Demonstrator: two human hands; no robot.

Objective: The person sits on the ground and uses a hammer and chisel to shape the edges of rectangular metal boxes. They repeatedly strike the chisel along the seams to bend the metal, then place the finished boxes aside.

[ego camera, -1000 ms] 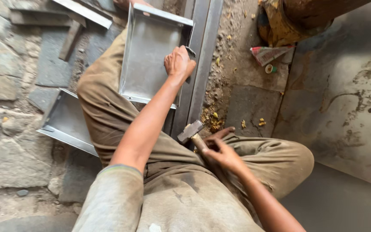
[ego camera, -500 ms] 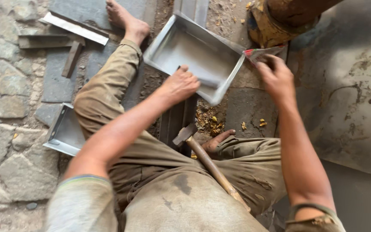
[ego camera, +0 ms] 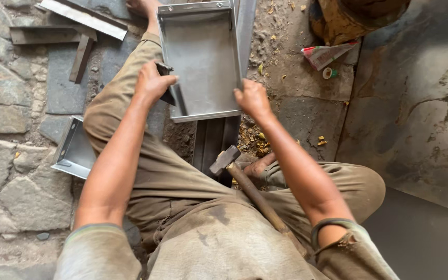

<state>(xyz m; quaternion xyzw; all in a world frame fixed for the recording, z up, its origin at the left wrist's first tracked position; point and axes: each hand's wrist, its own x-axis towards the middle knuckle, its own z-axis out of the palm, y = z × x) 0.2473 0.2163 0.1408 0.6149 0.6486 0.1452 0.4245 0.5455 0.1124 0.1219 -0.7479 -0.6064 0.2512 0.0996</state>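
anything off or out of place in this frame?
Mostly the hammer: held by neither hand, it lies propped across the person's lap. Both hands, left hand and right hand, grip the metal tray. Litter lies scattered nearby.

Rough stone paving (ego camera: 6,197) of irregular grey slabs covers the ground on the left; packed dirt (ego camera: 286,57) strewn with dry leaf scraps lies in the middle; a stained, worn concrete slab (ego camera: 416,103) fills the right side; flat daylight falls evenly, with soft shadows.
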